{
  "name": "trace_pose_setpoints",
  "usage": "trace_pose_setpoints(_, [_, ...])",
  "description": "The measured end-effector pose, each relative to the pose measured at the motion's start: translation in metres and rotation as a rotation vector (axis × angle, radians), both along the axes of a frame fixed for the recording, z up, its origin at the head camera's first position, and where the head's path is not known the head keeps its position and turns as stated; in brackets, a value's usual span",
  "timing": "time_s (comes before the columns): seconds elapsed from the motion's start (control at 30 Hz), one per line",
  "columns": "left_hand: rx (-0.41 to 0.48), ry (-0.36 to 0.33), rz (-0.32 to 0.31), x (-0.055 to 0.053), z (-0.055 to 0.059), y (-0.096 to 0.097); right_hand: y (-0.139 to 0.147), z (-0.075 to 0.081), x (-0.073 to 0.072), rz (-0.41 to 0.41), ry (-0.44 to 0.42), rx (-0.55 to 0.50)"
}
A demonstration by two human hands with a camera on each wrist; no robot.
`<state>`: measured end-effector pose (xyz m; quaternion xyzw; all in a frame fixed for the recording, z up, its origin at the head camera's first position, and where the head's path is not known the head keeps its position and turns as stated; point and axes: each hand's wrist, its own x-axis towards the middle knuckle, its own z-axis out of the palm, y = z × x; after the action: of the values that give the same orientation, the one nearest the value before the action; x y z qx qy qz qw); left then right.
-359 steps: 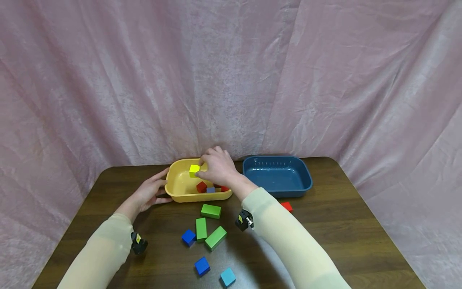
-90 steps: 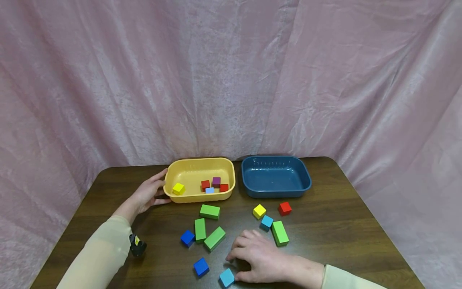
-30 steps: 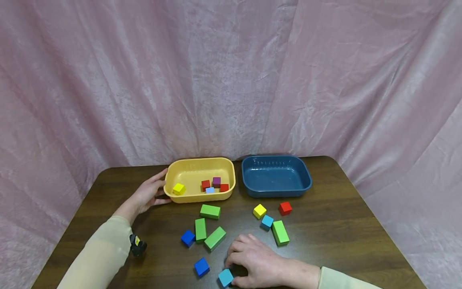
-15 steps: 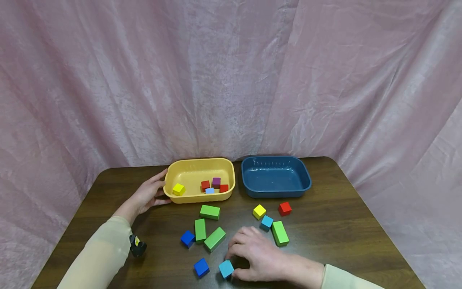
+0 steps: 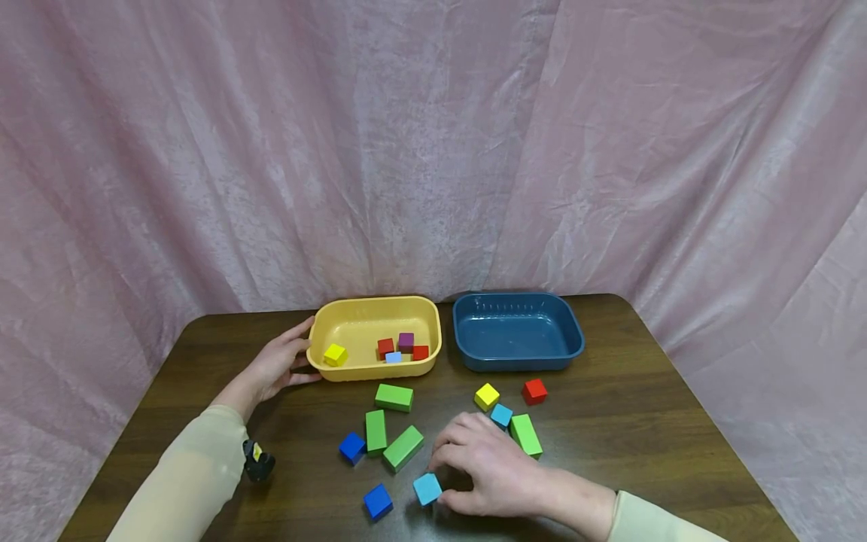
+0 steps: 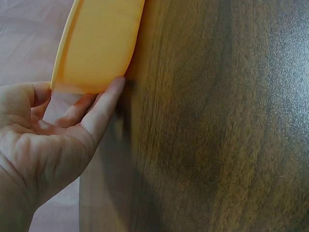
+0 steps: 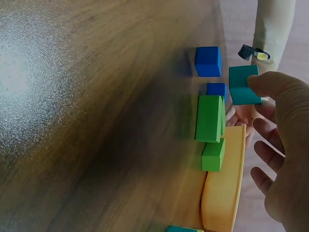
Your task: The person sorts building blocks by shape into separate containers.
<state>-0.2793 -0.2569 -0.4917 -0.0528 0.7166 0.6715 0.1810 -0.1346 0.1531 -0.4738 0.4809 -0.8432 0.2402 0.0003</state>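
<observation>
While pinching a light blue cube (image 5: 427, 489) with the right hand (image 5: 497, 470) toward the front edge of the counter (image 5: 643, 452), got the left hand (image 5: 274, 367) gripping the left end of the yellow tub (image 5: 379, 372). Parked it by the back edge, just left of a navy tub (image 5: 518, 336), with a yellow cube (image 5: 335, 355) and purple cube (image 5: 406, 342) inside. Also got a deep blue cube (image 5: 378, 501) near the pinched one.
</observation>
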Motion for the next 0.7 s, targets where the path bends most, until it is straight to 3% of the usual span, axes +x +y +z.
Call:
trace_pose_setpoints(0.27, [-0.002, 0.010, -0.005, 0.000, -0.001, -0.001, 0.002, 0.004, -0.003, -0.016, 0.009, -0.030])
trace_pose_setpoints(0.53, [-0.009, 0.005, -0.002, 0.001, 0.000, -0.001, 0.005, 0.014, -0.007, -0.030, 0.126, -0.070])
trace_pose_setpoints(0.7, [-0.007, 0.003, -0.003, 0.001, 0.001, 0.000, 0.006, 0.022, -0.011, -0.052, 0.140, -0.084])
